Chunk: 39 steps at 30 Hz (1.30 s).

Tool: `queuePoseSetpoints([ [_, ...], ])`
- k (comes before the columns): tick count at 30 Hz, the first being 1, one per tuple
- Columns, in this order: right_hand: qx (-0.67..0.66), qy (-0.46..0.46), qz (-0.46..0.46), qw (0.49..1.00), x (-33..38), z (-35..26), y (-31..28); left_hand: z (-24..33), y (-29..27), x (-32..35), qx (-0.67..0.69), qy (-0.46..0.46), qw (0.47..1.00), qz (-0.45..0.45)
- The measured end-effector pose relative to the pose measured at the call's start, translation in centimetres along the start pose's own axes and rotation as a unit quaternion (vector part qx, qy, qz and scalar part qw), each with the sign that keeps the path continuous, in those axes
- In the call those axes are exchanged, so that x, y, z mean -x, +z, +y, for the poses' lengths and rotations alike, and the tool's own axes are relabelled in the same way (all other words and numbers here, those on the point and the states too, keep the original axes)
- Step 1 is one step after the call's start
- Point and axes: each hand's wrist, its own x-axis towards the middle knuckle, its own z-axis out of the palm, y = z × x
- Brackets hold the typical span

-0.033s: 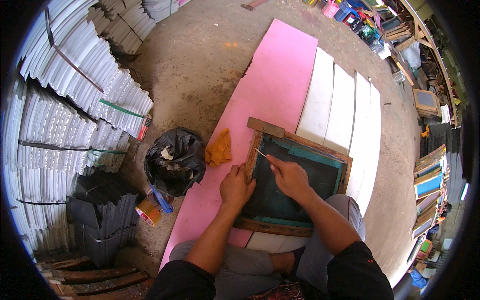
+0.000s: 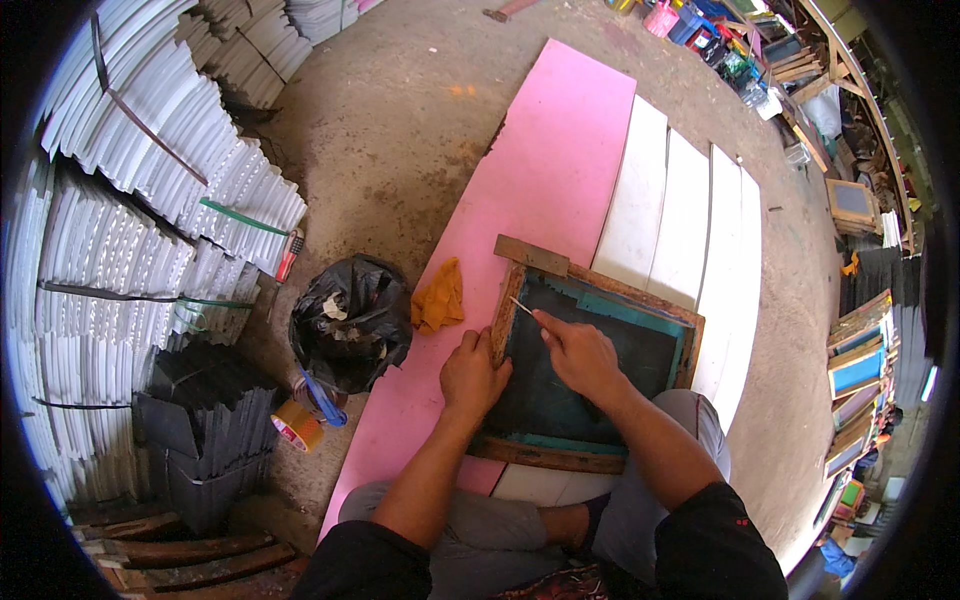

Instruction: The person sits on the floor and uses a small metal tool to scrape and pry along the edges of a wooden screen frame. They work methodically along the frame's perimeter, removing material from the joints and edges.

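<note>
A wooden-framed printing screen (image 2: 610, 375), its mesh dark with a teal border, rests tilted over my crossed legs and the boards. My left hand (image 2: 474, 376) grips the left rail of the frame, thumb and fingers closed around the wood. Pinched in my right hand (image 2: 580, 355) is a thin, pale stick-like tool (image 2: 521, 305); its tip meets the mesh near the upper left inner corner, and its exact kind is too small to make out. A wood block (image 2: 531, 254) sits across the frame's top left corner.
Under the screen lie a pink board (image 2: 560, 130) and white boards (image 2: 680, 190). An orange cloth (image 2: 438, 296) is left of the frame, beside a black plastic bag (image 2: 345, 320). Tape rolls (image 2: 298, 425) and stacked white sheets (image 2: 120, 250) stand left; more framed screens (image 2: 858, 375) are right.
</note>
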Motion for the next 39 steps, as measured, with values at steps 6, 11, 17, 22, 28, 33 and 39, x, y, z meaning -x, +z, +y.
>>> queuePoseSetpoints([
  [6, 0.174, 0.056, -0.121, 0.976, -1.1, -5.8, -3.0, -0.7, 0.7, 0.3, -0.001, 0.023, 1.0, 0.017],
  [11, 0.018, 0.012, -0.071, 0.997, -2.4, -1.5, -0.2, -0.1, 0.6, 0.1, 0.003, 0.024, 1.0, 0.016],
  [17, 0.019, 0.04, -0.059, 0.997, -0.9, -2.1, -0.4, -1.1, 1.1, 0.1, 0.042, 0.044, 0.997, 0.045],
  [22, 0.024, 0.044, -0.07, 0.996, -0.5, -1.9, -0.7, -0.5, 0.4, -0.1, 0.026, 0.006, 1.0, 0.007],
  [28, -0.122, -0.02, -0.029, 0.992, -0.9, 2.7, 2.6, -0.5, 0.7, -0.1, 0.026, 0.027, 0.999, 0.027],
  [33, -0.199, 0.035, -0.021, 0.979, -0.7, 2.1, 2.4, -0.5, 0.5, -0.2, 0.012, 0.021, 1.0, 0.009],
  [39, -0.032, -0.035, -0.005, 0.999, -1.1, 2.5, 1.7, -0.5, 0.3, -0.1, 0.01, 0.021, 1.0, 0.017],
])
